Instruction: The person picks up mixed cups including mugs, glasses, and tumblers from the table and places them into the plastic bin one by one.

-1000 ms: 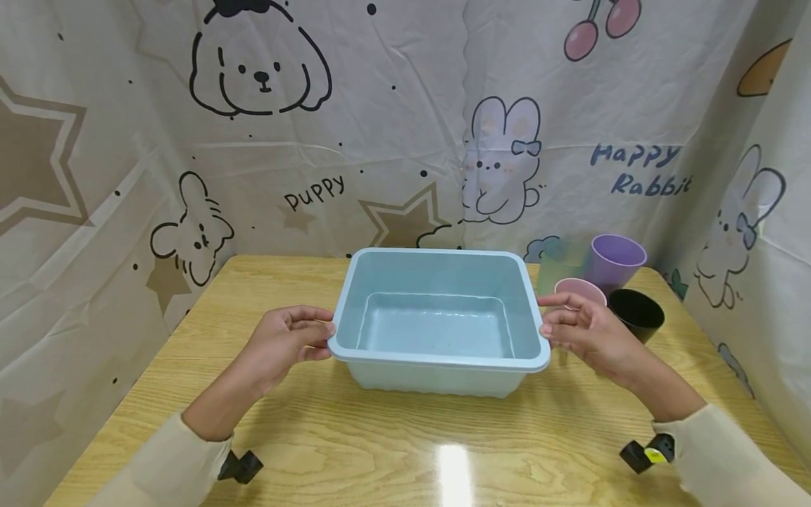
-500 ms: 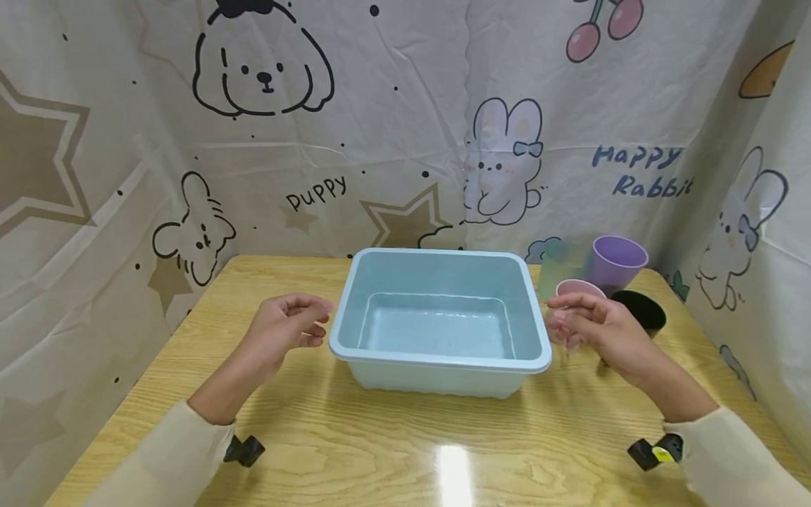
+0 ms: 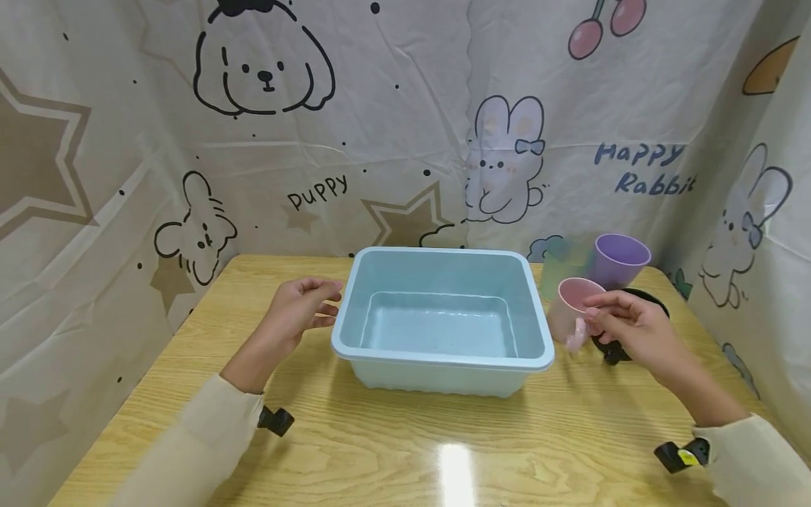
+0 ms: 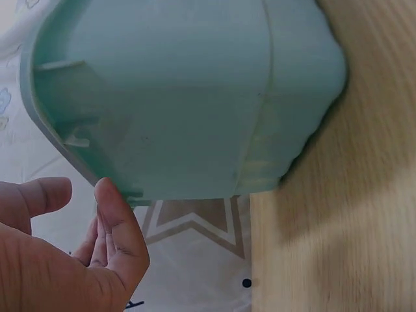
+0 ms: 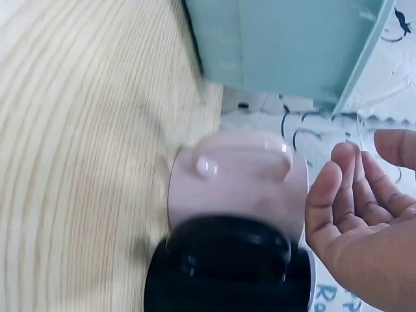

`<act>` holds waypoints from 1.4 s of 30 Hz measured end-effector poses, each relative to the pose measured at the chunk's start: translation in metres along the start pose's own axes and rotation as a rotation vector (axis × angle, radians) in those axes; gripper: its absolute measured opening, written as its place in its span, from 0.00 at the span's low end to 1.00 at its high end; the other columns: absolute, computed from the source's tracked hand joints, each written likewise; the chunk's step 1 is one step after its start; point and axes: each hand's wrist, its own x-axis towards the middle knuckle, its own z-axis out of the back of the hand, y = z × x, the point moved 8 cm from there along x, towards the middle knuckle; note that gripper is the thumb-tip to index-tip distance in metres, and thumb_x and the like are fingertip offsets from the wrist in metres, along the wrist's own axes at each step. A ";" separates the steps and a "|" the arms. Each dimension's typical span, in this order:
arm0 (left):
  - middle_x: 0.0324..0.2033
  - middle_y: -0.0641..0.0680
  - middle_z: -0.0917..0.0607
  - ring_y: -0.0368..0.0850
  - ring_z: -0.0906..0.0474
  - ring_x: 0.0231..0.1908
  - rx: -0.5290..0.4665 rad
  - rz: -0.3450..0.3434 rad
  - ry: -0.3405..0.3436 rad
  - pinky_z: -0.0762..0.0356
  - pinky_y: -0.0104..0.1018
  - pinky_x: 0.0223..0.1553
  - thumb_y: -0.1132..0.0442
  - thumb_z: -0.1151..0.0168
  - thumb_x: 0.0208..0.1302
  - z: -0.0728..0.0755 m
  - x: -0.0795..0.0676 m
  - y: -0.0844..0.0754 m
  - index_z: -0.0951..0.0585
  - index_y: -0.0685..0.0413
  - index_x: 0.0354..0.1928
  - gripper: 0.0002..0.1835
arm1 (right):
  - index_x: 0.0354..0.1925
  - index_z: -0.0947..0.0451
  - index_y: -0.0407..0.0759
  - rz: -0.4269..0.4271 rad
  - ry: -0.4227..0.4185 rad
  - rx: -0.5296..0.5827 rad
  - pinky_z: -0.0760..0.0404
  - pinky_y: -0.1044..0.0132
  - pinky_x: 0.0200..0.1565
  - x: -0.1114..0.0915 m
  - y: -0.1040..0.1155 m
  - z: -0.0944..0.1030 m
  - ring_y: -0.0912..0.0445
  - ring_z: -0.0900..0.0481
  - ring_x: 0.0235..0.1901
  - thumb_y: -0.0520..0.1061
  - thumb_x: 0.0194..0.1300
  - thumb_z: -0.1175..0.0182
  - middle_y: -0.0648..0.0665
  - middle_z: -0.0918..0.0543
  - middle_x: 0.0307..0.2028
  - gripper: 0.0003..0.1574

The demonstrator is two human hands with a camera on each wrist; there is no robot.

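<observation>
A light blue plastic basin (image 3: pixel 443 361) stands on the table with nothing in it. My left hand (image 3: pixel 298 313) is at its left rim, fingers loosely bent and gripping nothing; in the left wrist view the fingertips (image 4: pixel 109 195) overlap the rim's corner. To the basin's right is a pink mug (image 3: pixel 561 320), its handle facing me. My right hand (image 3: pixel 636 331) hovers by this mug, thumb and fingers apart with nothing between them. Beside it is a black mug (image 5: pixel 227 260), partly hidden behind the right hand in the head view.
A purple cup (image 3: pixel 619 262) and a see-through greenish cup (image 3: pixel 557 271) stand behind the mugs at the back right. A patterned cloth (image 3: pixel 393 105) hangs behind the wooden table (image 3: pixel 355 451) and along its sides.
Both hands have let go of the basin's rim. The right hand has moved right, over the mugs; the left drew off, then shifted up and right along the basin's left side.
</observation>
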 end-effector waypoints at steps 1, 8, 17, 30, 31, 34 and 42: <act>0.49 0.61 0.20 0.45 0.17 0.38 -0.007 0.006 -0.003 0.13 0.36 0.42 0.49 0.35 0.72 -0.001 0.004 0.001 0.24 0.66 0.60 0.28 | 0.56 0.25 0.32 0.009 -0.020 -0.005 0.15 0.69 0.34 -0.001 -0.002 0.004 0.60 0.15 0.34 0.40 0.77 0.42 0.54 0.13 0.39 0.15; 0.48 0.57 0.19 0.47 0.17 0.41 -0.062 0.022 -0.015 0.14 0.36 0.43 0.50 0.36 0.73 -0.007 0.023 0.005 0.22 0.62 0.57 0.23 | 0.55 0.25 0.31 -0.029 -0.122 -0.109 0.17 0.72 0.32 -0.010 -0.013 0.031 0.64 0.18 0.33 0.44 0.78 0.42 0.59 0.16 0.36 0.18; 0.54 0.57 0.21 0.51 0.21 0.49 -0.085 0.069 0.020 0.18 0.39 0.49 0.45 0.36 0.72 -0.017 0.039 0.008 0.23 0.60 0.62 0.28 | 0.51 0.24 0.29 -0.060 -0.170 -0.179 0.17 0.73 0.31 -0.025 -0.030 0.062 0.65 0.18 0.30 0.46 0.78 0.43 0.59 0.15 0.33 0.19; 0.44 0.53 0.18 0.46 0.20 0.41 -0.113 0.080 0.055 0.17 0.33 0.40 0.52 0.37 0.74 -0.018 0.051 0.002 0.20 0.65 0.58 0.23 | 0.45 0.20 0.28 -0.143 -0.009 -0.273 0.17 0.66 0.29 -0.039 -0.057 0.067 0.58 0.19 0.28 0.47 0.80 0.46 0.50 0.16 0.28 0.21; 0.44 0.53 0.18 0.46 0.20 0.40 -0.113 0.081 0.056 0.16 0.33 0.40 0.53 0.37 0.74 -0.017 0.051 0.002 0.20 0.65 0.58 0.22 | 0.45 0.20 0.28 -0.150 0.010 -0.275 0.16 0.65 0.29 -0.040 -0.058 0.065 0.58 0.19 0.28 0.47 0.80 0.46 0.49 0.16 0.28 0.21; 0.45 0.53 0.18 0.46 0.20 0.41 -0.119 0.092 0.065 0.17 0.33 0.40 0.56 0.36 0.73 -0.016 0.052 0.004 0.20 0.65 0.58 0.21 | 0.47 0.20 0.26 -0.161 0.058 -0.254 0.15 0.63 0.29 -0.042 -0.063 0.059 0.57 0.18 0.28 0.45 0.80 0.47 0.48 0.15 0.30 0.20; 0.48 0.53 0.18 0.48 0.20 0.45 -0.218 0.117 0.057 0.15 0.35 0.43 0.59 0.34 0.71 -0.019 0.057 0.008 0.20 0.65 0.58 0.20 | 0.49 0.21 0.25 -0.277 0.140 -0.224 0.16 0.64 0.33 -0.045 -0.076 0.046 0.59 0.19 0.31 0.52 0.82 0.49 0.43 0.15 0.35 0.28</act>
